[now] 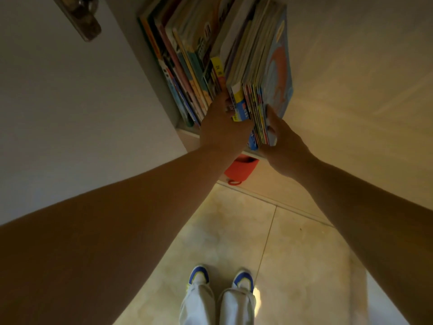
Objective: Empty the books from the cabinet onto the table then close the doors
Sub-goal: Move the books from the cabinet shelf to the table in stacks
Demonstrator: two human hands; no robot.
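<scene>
1. While both forearms stretch fwd from the bottom corners, the nearest things are two blue-and-white shoes (221, 277) under pale trouser legs (218, 306), standing on a beige tiled floor (293, 242).
2. Further out, a red bag (241, 168) w/ a small loop sits low against the cabinet base, just under the wrists.
3. Left hand (222, 127) lies on the left side of a bundle of thin books (257, 102), fingers reaching in betw. that bundle and the rest of the row; fingertips hidden, so can't tell how tight the hold is.
4. Right hand (281, 141) clasps the bundle's right side, thumb on the outer blue cover, fingers under the lower edge.
5. Bundle: many slim paperbacks, spines red, yellow, blue; outermost cover light blue w/ an orange shape. It sticks out past the shelf edge (185, 130).
6. Beyond, the remaining books (185, 66) stand upright, leaning, in the cabinet (150, 66) opening: mixed colours, titles too blurred to read.
7. Top left, a dark metal handle (82, 17) on a pale door (70, 102).
</scene>
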